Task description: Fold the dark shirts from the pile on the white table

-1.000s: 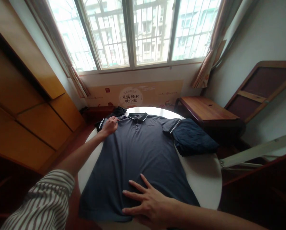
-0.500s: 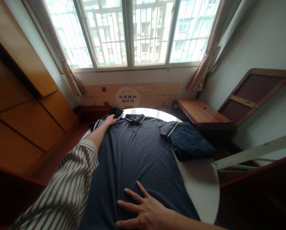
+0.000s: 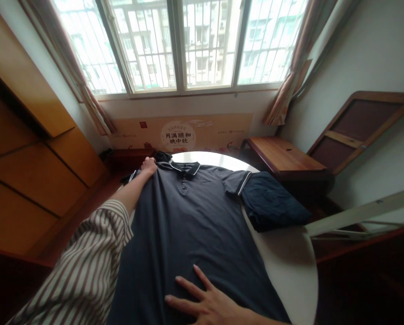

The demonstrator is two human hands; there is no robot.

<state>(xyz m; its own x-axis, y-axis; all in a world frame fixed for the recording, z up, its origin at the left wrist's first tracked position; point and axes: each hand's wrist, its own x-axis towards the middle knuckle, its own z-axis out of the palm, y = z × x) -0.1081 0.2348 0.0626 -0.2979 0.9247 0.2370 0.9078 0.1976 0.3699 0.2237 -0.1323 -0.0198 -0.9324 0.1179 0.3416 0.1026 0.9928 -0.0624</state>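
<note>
Holding: left hand (image 3: 149, 165) at the shoulder of the dark polo shirt (image 3: 184, 225), grip impossible to tell; right hand (image 3: 208, 307) released, fingers spread flat on the shirt's front.
Lying: shirt spread on a round white table (image 3: 283, 253), collar farthest away.
Touching: shirt's other sleeve over a folded navy garment (image 3: 269, 203).

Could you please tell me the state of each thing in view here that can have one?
Dark polo shirt: spread flat on the round white table.
Left hand: at the polo shirt's shoulder, closure unclear.
Right hand: open, fingers spread on the shirt.
Navy garment: folded, beside the shirt.
Window: shut.
Curtain: gathered aside.
</note>
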